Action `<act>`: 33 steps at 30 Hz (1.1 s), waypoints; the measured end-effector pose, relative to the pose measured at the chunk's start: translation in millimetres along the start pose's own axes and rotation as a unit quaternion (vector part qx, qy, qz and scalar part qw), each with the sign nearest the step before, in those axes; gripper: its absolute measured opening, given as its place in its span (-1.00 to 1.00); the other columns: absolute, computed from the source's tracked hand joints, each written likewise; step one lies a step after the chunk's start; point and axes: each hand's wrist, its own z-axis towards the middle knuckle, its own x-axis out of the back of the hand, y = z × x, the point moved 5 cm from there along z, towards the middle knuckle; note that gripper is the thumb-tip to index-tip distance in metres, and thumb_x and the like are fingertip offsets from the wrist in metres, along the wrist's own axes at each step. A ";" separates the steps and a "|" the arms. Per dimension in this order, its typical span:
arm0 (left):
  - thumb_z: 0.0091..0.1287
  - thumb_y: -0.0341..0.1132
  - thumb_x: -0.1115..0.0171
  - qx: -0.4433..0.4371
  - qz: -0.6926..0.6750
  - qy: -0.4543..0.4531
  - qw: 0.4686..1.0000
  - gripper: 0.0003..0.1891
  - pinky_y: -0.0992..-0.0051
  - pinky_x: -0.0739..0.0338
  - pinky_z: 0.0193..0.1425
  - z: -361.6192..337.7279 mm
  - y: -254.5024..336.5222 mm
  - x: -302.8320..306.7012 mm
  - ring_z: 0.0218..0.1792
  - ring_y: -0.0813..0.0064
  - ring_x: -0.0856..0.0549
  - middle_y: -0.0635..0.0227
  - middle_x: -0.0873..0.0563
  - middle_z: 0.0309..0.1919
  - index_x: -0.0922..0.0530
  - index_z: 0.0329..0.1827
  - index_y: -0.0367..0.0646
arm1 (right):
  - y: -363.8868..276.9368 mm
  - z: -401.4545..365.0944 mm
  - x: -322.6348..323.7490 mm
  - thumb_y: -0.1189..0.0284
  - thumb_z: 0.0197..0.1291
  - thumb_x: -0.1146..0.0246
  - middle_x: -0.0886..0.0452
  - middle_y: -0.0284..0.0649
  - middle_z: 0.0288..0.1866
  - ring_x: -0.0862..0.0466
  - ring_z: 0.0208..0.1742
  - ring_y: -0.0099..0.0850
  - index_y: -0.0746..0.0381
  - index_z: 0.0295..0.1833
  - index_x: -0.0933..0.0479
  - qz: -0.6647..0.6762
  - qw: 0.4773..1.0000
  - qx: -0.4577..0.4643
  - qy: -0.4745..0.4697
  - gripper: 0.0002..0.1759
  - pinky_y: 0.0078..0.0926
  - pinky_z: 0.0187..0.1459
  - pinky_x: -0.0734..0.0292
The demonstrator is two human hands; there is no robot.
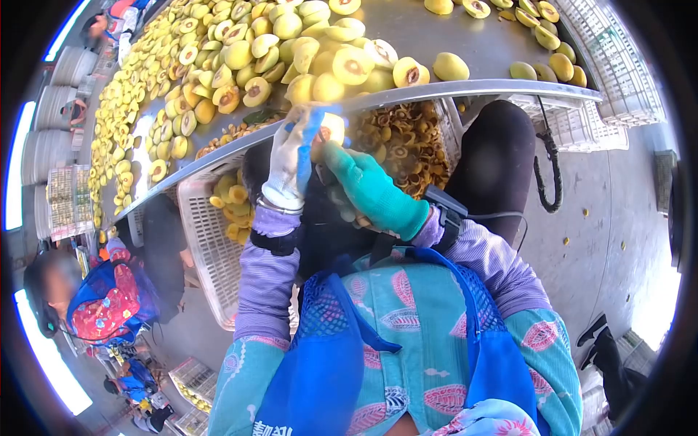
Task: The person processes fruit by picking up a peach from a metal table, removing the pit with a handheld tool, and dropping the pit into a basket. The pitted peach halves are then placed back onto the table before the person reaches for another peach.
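Note:
My left hand [292, 160], in a white glove with blue coating, is closed around a cut yellow peach half [332, 129] just below the metal table's edge. The peach's cut face, reddish at the centre, points up and to the right. My right hand [374, 190], in a green glove, is closed beside it, its thumb and finger against the fruit's lower side. A small dark knife-like tool [322, 136] shows thinly at the peach; most of it is hidden by the glove. Loose peach halves [352, 67] are piled just beyond my hands.
The metal table [414, 93] crosses in front, heaped with peach halves to the left. Below it, a crate holds brown pit scraps [403, 145]; a white basket [211, 240] holds yellow pieces. White crates [611, 65] stand at right. A co-worker [109, 301] sits at left.

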 end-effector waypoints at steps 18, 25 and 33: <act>0.46 0.09 -0.07 0.037 0.041 -0.098 0.994 -0.45 0.49 -0.60 -0.23 -2.5 -6.9 -16.8 -0.37 0.44 -0.69 0.18 -0.72 -0.36 -0.61 -0.04 -0.36 | 10.2 -20.9 -23.1 -0.15 0.46 0.08 -0.28 -0.55 -0.65 -0.25 -0.76 -0.63 0.05 -0.26 -0.41 0.245 0.950 -0.088 -0.173 -0.50 -0.58 -0.65 -0.20; 0.41 -0.07 -0.17 0.015 -0.109 0.086 0.990 -0.60 0.46 -0.60 -0.17 -17.6 -16.2 20.8 -0.33 0.43 -0.70 0.24 -0.71 -0.37 -0.61 -0.06 -0.32 | -2.2 -24.6 -45.5 -0.14 0.48 0.14 -0.26 -0.57 -0.67 -0.22 -0.77 -0.65 0.06 -0.24 -0.44 0.478 0.793 -0.100 -0.365 -0.47 -0.60 -0.63 -0.20; 0.27 0.09 -0.24 0.024 0.540 0.272 0.796 -0.47 0.31 -0.54 -0.10 -0.4 103.6 114.6 -0.24 0.26 -0.74 0.05 -0.77 -0.31 -0.69 -0.13 -0.32 | 62.2 3.0 20.1 -0.12 0.40 -0.05 -0.38 -0.44 -0.51 -0.37 -0.63 -0.60 0.08 -0.19 -0.40 0.287 0.938 -0.187 -0.051 -0.54 -0.64 -0.62 -0.29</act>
